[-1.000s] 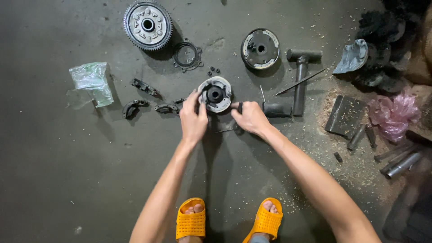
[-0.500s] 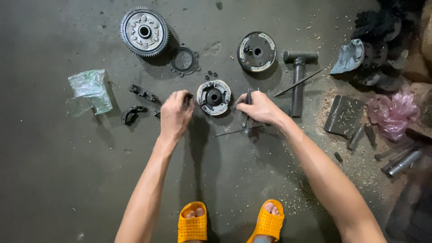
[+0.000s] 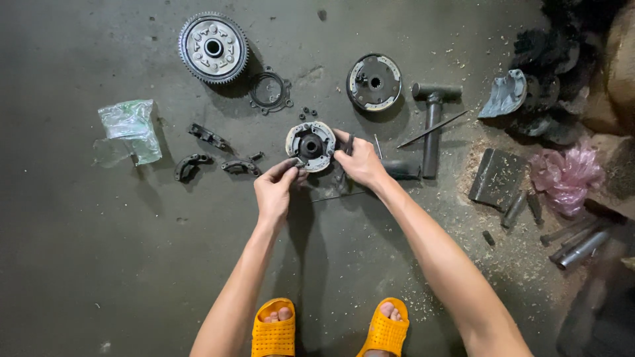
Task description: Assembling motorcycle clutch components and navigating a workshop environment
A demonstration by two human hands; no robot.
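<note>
Crumpled clear-green plastic bag (image 3: 129, 129) far left

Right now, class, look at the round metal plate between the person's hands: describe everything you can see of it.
The round metal plate lies flat on the dark concrete floor. It looks like worn grey steel, with a dark central hub and hole and pale patches round its rim. The left hand pinches a small dark part at its lower edge; the right hand touches its right side.

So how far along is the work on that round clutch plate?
Done: toothed drum, ring and curved shoes lie separated on the floor. In hand: left hand and right hand grip the clutch plate. Left: the second round plate lies apart, untouched.
</note>
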